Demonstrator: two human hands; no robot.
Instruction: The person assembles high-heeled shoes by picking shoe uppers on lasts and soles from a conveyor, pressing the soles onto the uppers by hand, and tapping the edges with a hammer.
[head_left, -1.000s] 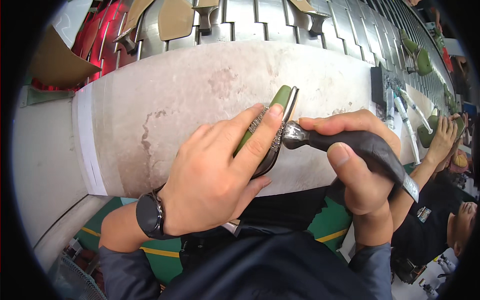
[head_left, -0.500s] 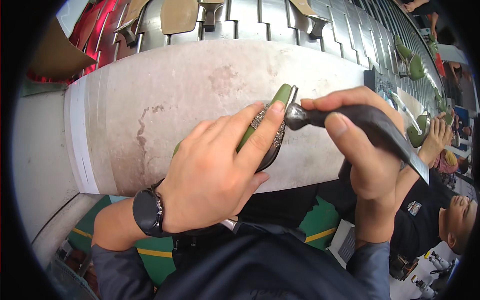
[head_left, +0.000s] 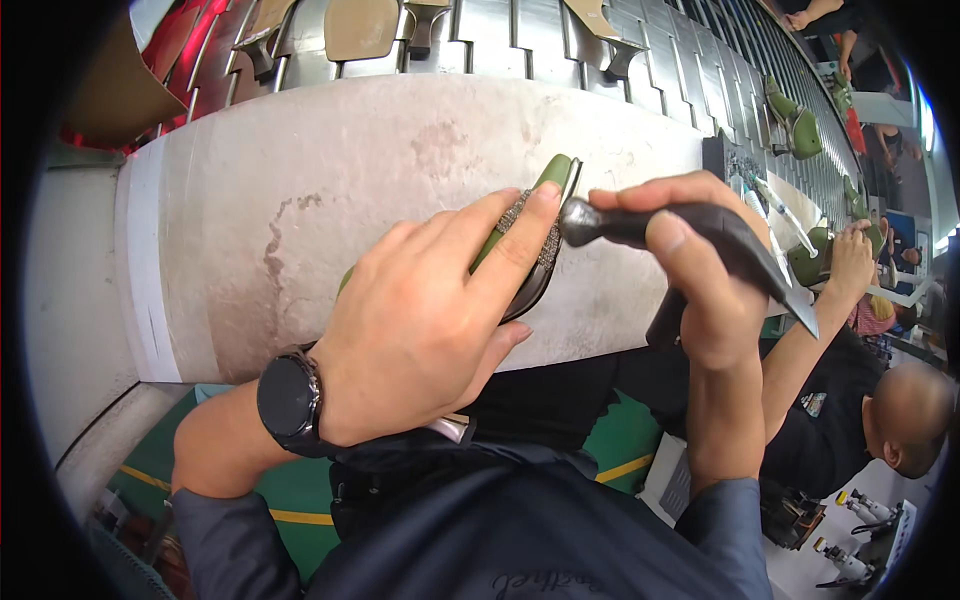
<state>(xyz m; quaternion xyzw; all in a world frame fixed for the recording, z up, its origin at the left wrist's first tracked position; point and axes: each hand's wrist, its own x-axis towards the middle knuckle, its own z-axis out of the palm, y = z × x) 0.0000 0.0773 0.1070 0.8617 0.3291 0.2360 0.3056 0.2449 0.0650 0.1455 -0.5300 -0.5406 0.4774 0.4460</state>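
Under my left hand (head_left: pixel 430 310) a green shoe (head_left: pixel 558 172) lies on its side on the pale work surface (head_left: pixel 350 180). It has a glittery band across it and a dark sole, and my fingers wrap over it, hiding most of the upper. My right hand (head_left: pixel 720 290) grips a hammer (head_left: pixel 740 235) with a dark body and a flat blade-like end. Its rounded metal head (head_left: pixel 580 222) is right beside the sole's edge near the toe; whether they touch I cannot tell.
Beyond the work surface runs a metal slat conveyor (head_left: pixel 490 40) carrying tan soles (head_left: pixel 360 30) with heels. Further right stand green shoes (head_left: pixel 797 120) and slim white-handled tools (head_left: pixel 788 212) by a dark box. A co-worker (head_left: pixel 830 420) at the right reaches to another green shoe (head_left: pixel 815 255).
The whole view has shifted a little, with both hands, shoe and hammer slightly further left. The hammer head stays beside the sole. The co-worker's head has turned.
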